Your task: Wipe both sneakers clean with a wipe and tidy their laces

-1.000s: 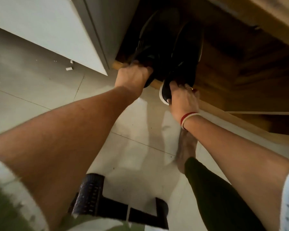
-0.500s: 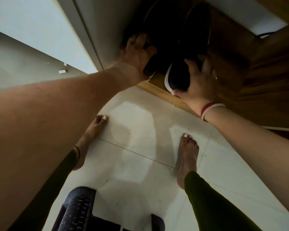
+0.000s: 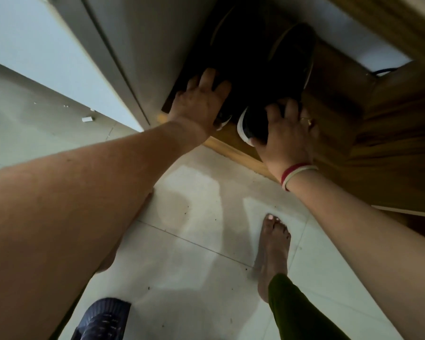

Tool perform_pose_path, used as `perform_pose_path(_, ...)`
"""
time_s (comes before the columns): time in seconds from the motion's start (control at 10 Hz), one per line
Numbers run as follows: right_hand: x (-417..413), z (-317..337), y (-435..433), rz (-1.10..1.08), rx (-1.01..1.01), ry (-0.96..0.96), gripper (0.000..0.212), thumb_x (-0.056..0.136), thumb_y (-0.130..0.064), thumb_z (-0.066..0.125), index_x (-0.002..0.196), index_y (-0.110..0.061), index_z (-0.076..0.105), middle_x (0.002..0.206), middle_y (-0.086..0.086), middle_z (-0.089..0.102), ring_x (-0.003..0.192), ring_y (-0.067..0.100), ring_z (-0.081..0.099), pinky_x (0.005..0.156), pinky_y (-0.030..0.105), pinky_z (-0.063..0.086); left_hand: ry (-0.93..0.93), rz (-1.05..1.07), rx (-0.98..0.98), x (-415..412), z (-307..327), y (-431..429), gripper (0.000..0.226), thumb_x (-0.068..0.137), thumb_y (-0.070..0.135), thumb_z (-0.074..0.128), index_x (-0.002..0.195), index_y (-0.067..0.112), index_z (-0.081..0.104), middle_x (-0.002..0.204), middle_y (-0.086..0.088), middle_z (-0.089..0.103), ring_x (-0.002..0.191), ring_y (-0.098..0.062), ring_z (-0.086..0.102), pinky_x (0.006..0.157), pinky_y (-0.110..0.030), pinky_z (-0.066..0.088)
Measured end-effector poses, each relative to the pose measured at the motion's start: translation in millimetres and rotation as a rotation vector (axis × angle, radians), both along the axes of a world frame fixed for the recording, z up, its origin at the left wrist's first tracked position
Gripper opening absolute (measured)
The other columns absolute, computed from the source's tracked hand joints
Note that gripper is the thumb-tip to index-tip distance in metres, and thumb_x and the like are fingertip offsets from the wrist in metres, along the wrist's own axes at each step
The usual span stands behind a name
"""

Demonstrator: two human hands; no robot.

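Sneakers (image 3: 292, 57) deeper on shelf (image 3: 329, 101), heels at edge; left fingers (image 3: 206, 79) flat, right fingers (image 3: 272, 111) round heel.

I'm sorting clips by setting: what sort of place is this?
Probably a home, at a wooden shelf: black sneakers sit on it, a bare foot stands on the tiled floor, a white cabinet alongside.

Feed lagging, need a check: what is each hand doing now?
Left hand: fingers over one black sneaker heel; grip unclear.
Right hand: grips the other sneaker by its heel.
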State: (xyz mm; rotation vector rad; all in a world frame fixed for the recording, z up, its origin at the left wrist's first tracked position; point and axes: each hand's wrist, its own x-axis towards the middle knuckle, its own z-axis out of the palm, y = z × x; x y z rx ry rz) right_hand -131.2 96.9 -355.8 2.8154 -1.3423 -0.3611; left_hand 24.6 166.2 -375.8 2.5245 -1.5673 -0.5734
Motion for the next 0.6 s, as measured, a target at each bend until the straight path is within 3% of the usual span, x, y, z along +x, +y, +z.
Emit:
perform_pose_path(0.2, 2, -2, -3, 0.015, -0.013, 0.021, 0.052, 0.088, -0.024, 0.061, 0.134, -0.017, 0.037, 0.14, 0.011, 0.035, 0.13, 0.033, 0.031, 0.093, 0.043, 0.037, -0.01, -0.025, -0.032, 2, -3, -8, 0.063, 0.088, 0.014, 0.065, 0.141, 0.024, 0.032, 0.15, -0.011, 0.019, 0.136, -0.039, 0.025, 0.099, -0.048, 0.042)
perform_pose_path(0.3, 6, -2, -6, -0.005, -0.006, -0.029, 0.059, 0.084, -0.037, 0.065, 0.133, -0.019, 0.038, 0.14, 0.011, 0.036, 0.129, 0.032, 0.033, 0.095, 0.045, 0.035, 0.04, -0.016, -0.08, -2, 2, -11, 0.07, 0.086, 0.018, 0.067, 0.143, 0.023, 0.028, 0.151, -0.012, 0.018, 0.139, -0.037, 0.02, 0.109, -0.051, 0.032)
perform_pose_path(0.4, 8, 3, 3, -0.039, -0.096, -0.269, 0.076, 0.08, -0.06, 0.057, 0.14, -0.021, 0.035, 0.145, 0.011, 0.035, 0.128, 0.032, 0.036, 0.096, 0.047, 0.032, 0.047, -0.042, -0.252, -7, 6, 1, 0.08, 0.083, 0.037, 0.065, 0.148, 0.025, 0.02, 0.154, -0.009, 0.016, 0.145, -0.03, 0.003, 0.117, -0.054, 0.0)
perform_pose_path(0.5, 19, 5, 1, -0.075, -0.073, -0.286, 0.081, 0.087, -0.06, 0.046, 0.15, -0.018, 0.017, 0.156, 0.011, 0.016, 0.141, 0.032, 0.018, 0.109, 0.054, 0.019, 0.006, -0.055, -0.245, -4, 7, 0, 0.085, 0.086, 0.048, 0.058, 0.152, 0.023, 0.009, 0.158, -0.008, 0.005, 0.146, -0.028, -0.008, 0.115, -0.052, -0.008)
perform_pose_path(0.6, 26, 0, -2, -0.14, 0.059, -0.172, 0.082, 0.091, -0.056, 0.043, 0.151, -0.016, 0.003, 0.158, 0.01, 0.002, 0.145, 0.03, 0.0, 0.113, 0.058, 0.009, 0.018, -0.046, -0.104, -7, 10, -6, 0.088, 0.089, 0.049, 0.055, 0.152, 0.023, 0.0, 0.16, -0.006, -0.006, 0.146, -0.027, -0.012, 0.118, -0.051, -0.002)
